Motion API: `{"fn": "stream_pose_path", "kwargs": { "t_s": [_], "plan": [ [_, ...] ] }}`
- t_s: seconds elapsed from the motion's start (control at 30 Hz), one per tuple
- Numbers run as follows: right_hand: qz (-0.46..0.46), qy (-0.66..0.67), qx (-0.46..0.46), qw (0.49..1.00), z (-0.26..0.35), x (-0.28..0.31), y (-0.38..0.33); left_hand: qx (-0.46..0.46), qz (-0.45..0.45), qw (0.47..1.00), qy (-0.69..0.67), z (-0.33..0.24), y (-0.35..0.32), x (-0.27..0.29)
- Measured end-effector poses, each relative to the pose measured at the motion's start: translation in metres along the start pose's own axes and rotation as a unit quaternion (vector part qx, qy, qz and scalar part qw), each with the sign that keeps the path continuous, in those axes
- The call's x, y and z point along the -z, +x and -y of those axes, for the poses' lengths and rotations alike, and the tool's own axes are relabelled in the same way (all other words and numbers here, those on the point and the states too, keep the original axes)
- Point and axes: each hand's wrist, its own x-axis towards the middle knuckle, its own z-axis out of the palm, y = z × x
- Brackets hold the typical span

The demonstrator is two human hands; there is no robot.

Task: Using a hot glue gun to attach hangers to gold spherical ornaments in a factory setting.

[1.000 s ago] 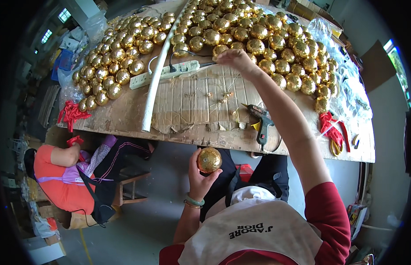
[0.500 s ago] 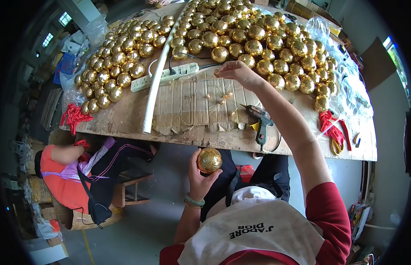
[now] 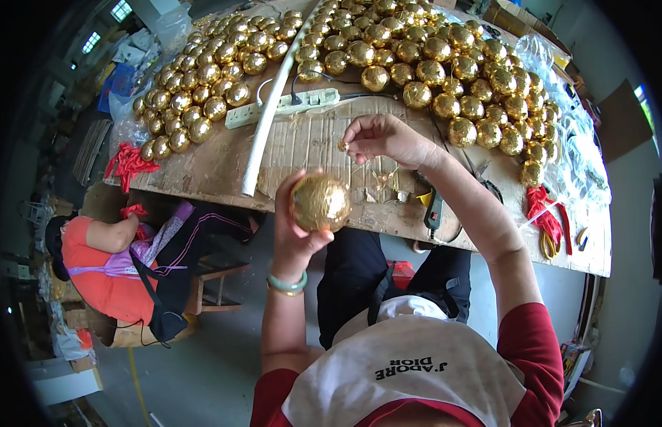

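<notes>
A shiny gold foil ball (image 3: 321,203) rests in my left hand (image 3: 289,243), whose fingers curve round its left side with the thumb below. It is raised in front of the table's near edge. My right hand (image 3: 393,140) is just beyond it to the right, over the cardboard sheet (image 3: 292,155). Between its thumb and fingertips it pinches a small gold cap-like piece (image 3: 343,146), apart from the ball. Below my right forearm lies a glue gun (image 3: 434,213), partly hidden by the arm.
Many gold balls (image 3: 430,73) cover the table's far side and left part. A white pipe (image 3: 270,107) crosses a power strip (image 3: 320,98) with cords. Red cloth (image 3: 131,167) and scissors (image 3: 548,245) lie near the edges. Another person (image 3: 107,260) sits at left.
My left hand has lifted the ball up and away from my lap toward the table. My right hand has come slightly nearer to it, still pinching the small piece. The view has shifted a little.
</notes>
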Motion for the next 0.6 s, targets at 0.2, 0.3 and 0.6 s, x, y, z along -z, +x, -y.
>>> {"fn": "stream_pose_path", "kwargs": {
  "t_s": [0.2,0.3,0.6],
  "plan": [
    [0.027,-0.07,0.001,0.997,0.01,-0.01,-0.002,0.041,0.06,0.994,-0.086,0.005,0.046,0.0],
    [0.017,-0.122,0.005,0.992,0.01,-0.014,-0.006,0.054,0.069,0.986,-0.145,0.012,0.048,0.002],
    [-0.123,-0.347,0.15,0.918,0.017,-0.038,-0.018,0.101,0.045,0.93,-0.35,0.011,0.039,0.005]
  ]
}}
